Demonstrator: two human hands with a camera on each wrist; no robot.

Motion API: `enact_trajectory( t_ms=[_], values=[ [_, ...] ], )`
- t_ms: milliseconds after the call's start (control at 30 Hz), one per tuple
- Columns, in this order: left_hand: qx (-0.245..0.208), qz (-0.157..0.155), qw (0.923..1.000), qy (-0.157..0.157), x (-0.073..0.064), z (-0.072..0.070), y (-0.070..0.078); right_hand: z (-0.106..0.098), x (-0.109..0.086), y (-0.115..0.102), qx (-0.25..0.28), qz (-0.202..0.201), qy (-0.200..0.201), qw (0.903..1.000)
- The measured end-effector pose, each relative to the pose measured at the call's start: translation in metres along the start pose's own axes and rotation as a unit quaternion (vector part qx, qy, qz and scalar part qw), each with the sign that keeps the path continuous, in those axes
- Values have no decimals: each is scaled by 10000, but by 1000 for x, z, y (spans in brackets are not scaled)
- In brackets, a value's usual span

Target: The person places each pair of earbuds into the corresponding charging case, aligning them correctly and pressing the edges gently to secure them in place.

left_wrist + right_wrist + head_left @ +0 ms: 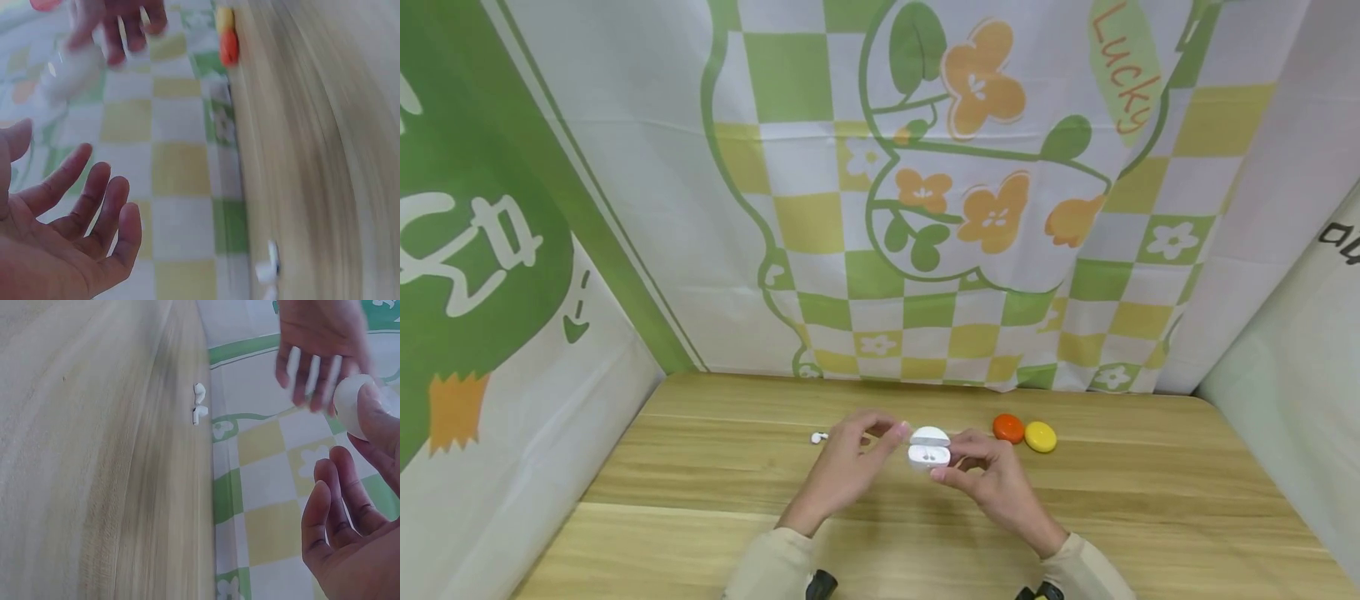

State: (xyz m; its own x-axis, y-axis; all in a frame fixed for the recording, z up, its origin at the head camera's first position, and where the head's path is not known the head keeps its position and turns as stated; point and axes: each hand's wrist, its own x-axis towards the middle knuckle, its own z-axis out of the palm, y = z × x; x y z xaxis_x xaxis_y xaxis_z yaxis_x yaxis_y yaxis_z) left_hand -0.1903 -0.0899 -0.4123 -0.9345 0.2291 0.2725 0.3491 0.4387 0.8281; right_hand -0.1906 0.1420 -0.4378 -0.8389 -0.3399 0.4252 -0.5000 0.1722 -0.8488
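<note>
A small white earbud case (929,455) is held above the table by my right hand (1000,490), pinched between thumb and fingers at its right side. Its lid stands up, and the earbud slots inside face me. My left hand (848,467) is just left of the case with nothing in its grasp; its fingers are spread and loosely bent in the left wrist view. Two white earbuds (199,395) lie on the tabletop near its back edge. In the head view only one earbud (817,437) shows clearly, left of my left hand.
A red-orange round object (1008,428) and a yellow round object (1041,437) sit side by side on the wooden table (1135,500), behind my right hand. A patterned cloth (880,333) hangs along the back edge, with more cloth walls at both sides.
</note>
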Motion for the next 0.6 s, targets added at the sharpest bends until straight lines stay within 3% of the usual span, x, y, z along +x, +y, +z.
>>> enact_trajectory(
  t_ms=[133,333,600],
  values=[
    [241,-187,9986,421,0,-14,-22,-2,0,1,4,113,71,9999],
    [722,-467,9936,737,-1,-37,-50,-4,-1,0,5,243,94,9997],
    [1834,-1017,9762,557,2,-55,-75,-5,-2,1,-36,251,93,9996]
  ],
)
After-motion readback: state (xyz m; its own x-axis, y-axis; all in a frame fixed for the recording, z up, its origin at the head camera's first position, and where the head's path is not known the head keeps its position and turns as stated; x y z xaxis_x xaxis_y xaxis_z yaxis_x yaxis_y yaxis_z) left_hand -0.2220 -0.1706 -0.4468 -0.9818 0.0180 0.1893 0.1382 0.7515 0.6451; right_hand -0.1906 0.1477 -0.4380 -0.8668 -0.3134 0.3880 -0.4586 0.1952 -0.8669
